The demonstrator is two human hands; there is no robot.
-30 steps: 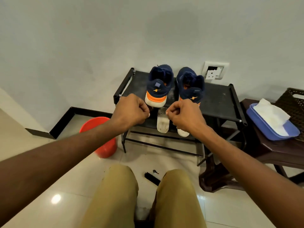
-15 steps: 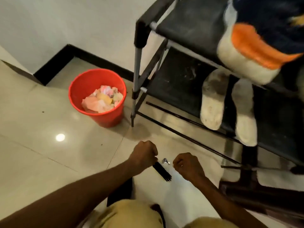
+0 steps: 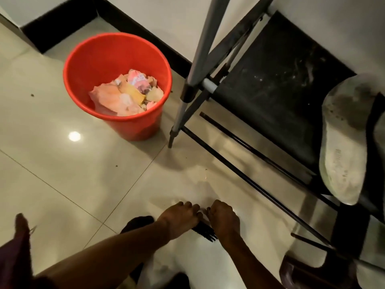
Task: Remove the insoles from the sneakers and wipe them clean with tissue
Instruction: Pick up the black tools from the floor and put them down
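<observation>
Both hands down low at the floor, insoles off to the right

Your left hand (image 3: 179,217) and right hand (image 3: 224,221) sat knuckles-up, side by side over a black bristly thing (image 3: 206,233) on the tiles. Fingers were curled on both, but I couldn't tell if either actually gripped it. The grubby white insole (image 3: 341,142) lay on the rack's lower shelf (image 3: 270,90), well apart from your hands. A red bucket (image 3: 133,126) stood far left.
</observation>
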